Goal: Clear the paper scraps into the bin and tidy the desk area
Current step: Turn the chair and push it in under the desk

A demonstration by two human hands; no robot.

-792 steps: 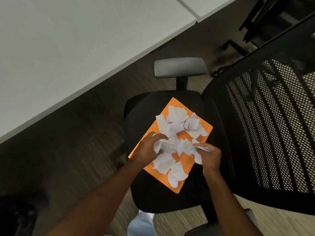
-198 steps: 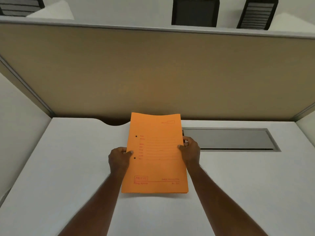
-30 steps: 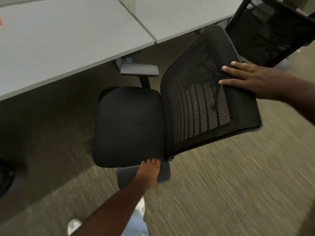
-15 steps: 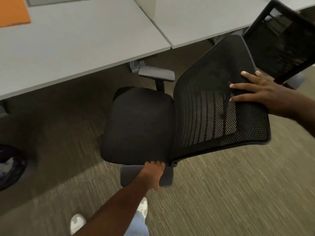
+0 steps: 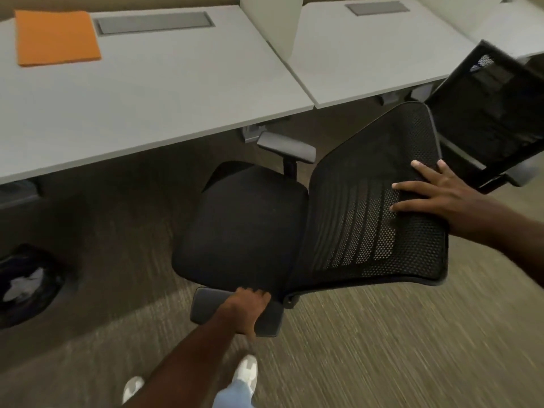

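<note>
Broadly, the tidying looks close to finished, judging from how things lie. The desk (image 5: 153, 92) fills the frame from about nine to twelve o'clock, and its top shows no loose paper. The black office chair (image 5: 244, 228) stands at the centre of the view, out on the carpet and apart from the desk edge, its seat bare and its mesh backrest (image 5: 379, 219) swung toward three o'clock; what seems left is to turn it and roll it in under the desk. A second chair (image 5: 494, 113) sits at about two o'clock by the neighbouring desk. The orange folder (image 5: 56, 36) lies flat at eleven o'clock on the desk, next to the grey cable hatch (image 5: 154, 22). The bin (image 5: 26, 284), lined in black, sits on the floor at nine o'clock under the desk's edge, with pale paper scraps (image 5: 25, 285) showing inside, so that part appears done. The right hand (image 5: 441, 195) lies open and flat on the backrest, fingers spread, pressing rather than gripping. The left hand (image 5: 247, 307) is curled around the near armrest (image 5: 206, 304), holding it.
</note>
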